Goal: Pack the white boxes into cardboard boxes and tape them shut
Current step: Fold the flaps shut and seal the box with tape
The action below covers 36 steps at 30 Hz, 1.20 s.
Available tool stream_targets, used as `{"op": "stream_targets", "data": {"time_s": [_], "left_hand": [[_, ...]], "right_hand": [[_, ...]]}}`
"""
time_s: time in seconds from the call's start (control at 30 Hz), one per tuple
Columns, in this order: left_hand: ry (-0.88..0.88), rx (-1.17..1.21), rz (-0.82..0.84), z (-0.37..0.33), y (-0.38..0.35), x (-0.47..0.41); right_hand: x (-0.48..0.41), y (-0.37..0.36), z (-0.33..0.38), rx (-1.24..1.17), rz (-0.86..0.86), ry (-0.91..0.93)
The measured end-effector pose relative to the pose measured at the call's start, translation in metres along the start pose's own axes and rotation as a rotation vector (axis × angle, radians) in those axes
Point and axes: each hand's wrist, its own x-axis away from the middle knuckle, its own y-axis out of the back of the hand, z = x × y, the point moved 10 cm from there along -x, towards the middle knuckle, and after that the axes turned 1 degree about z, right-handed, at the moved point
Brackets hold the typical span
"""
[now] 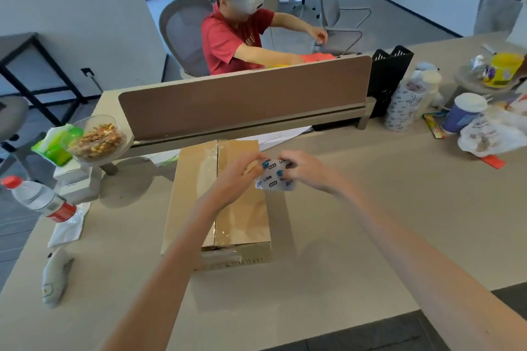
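A closed cardboard box point(236, 225) lies on the beige desk point(356, 222) in front of me, its top seam covered with clear tape. Above the box's far right corner both hands hold a roll of white printed tape point(275, 178). My left hand point(241, 172) grips the roll's left side with curled fingers. My right hand point(302, 167) grips its right side, thumb on the roll's face. No white boxes are in sight.
A stack of the same tape rolls point(406, 107) stands at the back right beside a black file holder point(389, 80). A bowl of nuts point(97, 139), a water bottle point(40, 201) and a toy shark point(55, 276) sit left. A person in red sits behind the divider point(242, 97).
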Motion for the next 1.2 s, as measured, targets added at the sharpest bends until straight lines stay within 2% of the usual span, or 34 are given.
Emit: {"op": "stream_targets", "data": {"time_s": [0.17,0.27,0.4,0.6,0.7,0.8,0.87,0.97,1.03,1.13,1.2], "left_hand": [[0.068,0.154,-0.073,0.012,0.029,0.014],[0.130,0.330,-0.046,0.030,0.041,0.021],[0.143,0.570,0.021,0.048,0.062,0.026],[0.119,0.805,0.007,0.069,0.093,0.021],[0.154,0.891,-0.009,0.082,0.102,0.017],[0.225,0.818,-0.008,0.096,0.101,0.012],[0.261,0.681,-0.017,0.103,0.098,0.006],[0.253,0.594,-0.051,0.105,0.093,-0.001],[0.244,0.586,-0.089,0.107,0.094,-0.003],[0.243,0.620,-0.115,0.110,0.097,-0.001],[0.251,0.637,-0.114,0.110,0.095,-0.001]], "right_hand": [[-0.032,-0.007,0.024,-0.023,0.056,0.090],[-0.050,-0.015,0.036,-0.100,0.067,0.135],[-0.084,-0.020,0.019,-0.346,-0.013,-0.014],[-0.122,-0.071,-0.013,-0.537,0.273,-0.193],[-0.139,-0.078,-0.013,-0.525,0.262,-0.199],[-0.161,-0.078,-0.024,-0.326,0.213,-0.221],[-0.173,-0.073,-0.021,-0.162,0.155,-0.185],[-0.186,-0.063,-0.012,-0.045,0.069,-0.113],[-0.193,-0.058,-0.017,-0.041,0.068,-0.122],[-0.200,-0.061,-0.034,-0.216,0.187,-0.198],[-0.203,-0.061,-0.032,-0.200,0.212,-0.190]]}}
